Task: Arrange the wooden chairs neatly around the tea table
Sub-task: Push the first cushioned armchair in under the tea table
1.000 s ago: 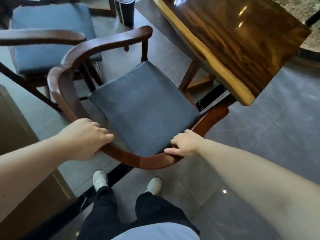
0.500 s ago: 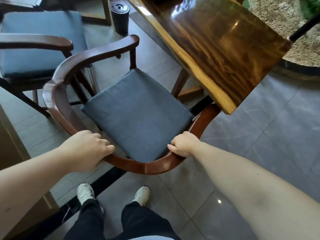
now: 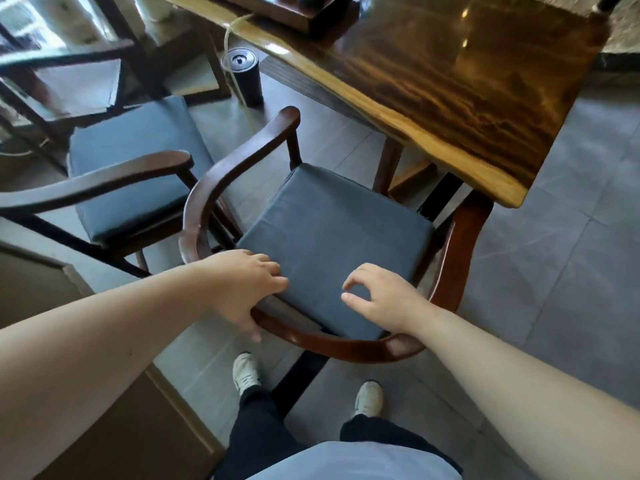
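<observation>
A wooden armchair with a curved back rail (image 3: 346, 351) and a grey-blue cushion (image 3: 332, 230) stands right in front of me, its right arm tucked under the corner of the glossy dark tea table (image 3: 467, 81). My left hand (image 3: 242, 285) lies across the back rail, fingers resting loosely on the cushion's edge and thumb hanging outside the rail. My right hand (image 3: 384, 299) hovers just above the cushion's rear corner with its fingers apart, holding nothing. A second matching armchair (image 3: 131, 143) stands to the left, close beside the first.
A black cylindrical container (image 3: 244, 76) stands on the floor beyond the chairs with a pale hose running past it. A dark tray (image 3: 287, 8) sits on the table. A wooden cabinet (image 3: 121, 427) is at my lower left. Grey tiled floor lies to the right.
Both hands have let go of their grip on the back rail. The right hand lifted off it and the left slid forward onto the cushion. The view moved closer to the table.
</observation>
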